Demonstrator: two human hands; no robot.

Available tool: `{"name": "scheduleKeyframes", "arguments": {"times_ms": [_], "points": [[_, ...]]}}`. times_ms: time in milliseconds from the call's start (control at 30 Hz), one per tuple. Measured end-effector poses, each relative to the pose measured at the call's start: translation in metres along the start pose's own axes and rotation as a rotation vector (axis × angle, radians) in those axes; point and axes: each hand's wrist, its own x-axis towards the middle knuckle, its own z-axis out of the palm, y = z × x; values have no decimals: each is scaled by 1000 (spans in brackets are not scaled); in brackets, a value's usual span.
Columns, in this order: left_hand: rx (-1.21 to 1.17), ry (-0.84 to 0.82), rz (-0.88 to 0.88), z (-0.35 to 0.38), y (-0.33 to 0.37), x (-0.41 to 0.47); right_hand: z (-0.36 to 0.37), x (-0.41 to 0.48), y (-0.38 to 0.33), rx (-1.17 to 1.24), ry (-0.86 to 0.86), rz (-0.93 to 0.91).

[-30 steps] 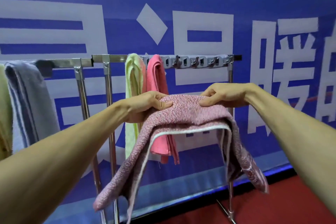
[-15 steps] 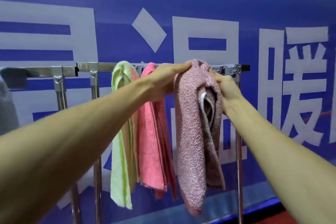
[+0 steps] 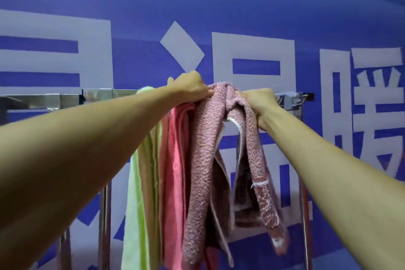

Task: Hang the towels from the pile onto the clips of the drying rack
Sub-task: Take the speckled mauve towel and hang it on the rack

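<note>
Gripping the mauve towel (image 3: 205,149) by its bunched top at the drying rack (image 3: 98,94) bar, the left hand (image 3: 190,88) and right hand (image 3: 259,100) curl fingers into it. Grey clips (image 3: 289,99) show only rightward. White Chinese characters on the blue banner (image 3: 241,6) are cropped, partly covered.

Left of the mauve towel (image 3: 203,160), the pink towel (image 3: 177,160) hangs touching it, with the green towel (image 3: 135,204) just beyond, closing that stretch of the top bar (image 3: 98,94). Farther left the bar runs bare, with upright posts (image 3: 104,226) beneath it. Right of the mauve towel, a short uncovered piece of the grey clip strip (image 3: 289,99) shows past the right hand (image 3: 256,101), above the end post (image 3: 298,114). The left hand (image 3: 190,87) and the right hand grip its top fold from both sides. Above it lies open air before the banner (image 3: 219,6).
</note>
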Motion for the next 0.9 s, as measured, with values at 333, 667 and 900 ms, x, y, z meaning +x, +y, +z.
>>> {"name": "scheduleKeyframes", "arguments": {"times_ms": [333,667,900], "points": [[197,64,-87,7,10,1,-4,-12,35,-540,79,-176],[466,138,288,-3,-3,-25,-5,-31,40,-281,-94,59],[253,249,368,-38,2,-85,-28,-69,12,-350,110,21]]}}
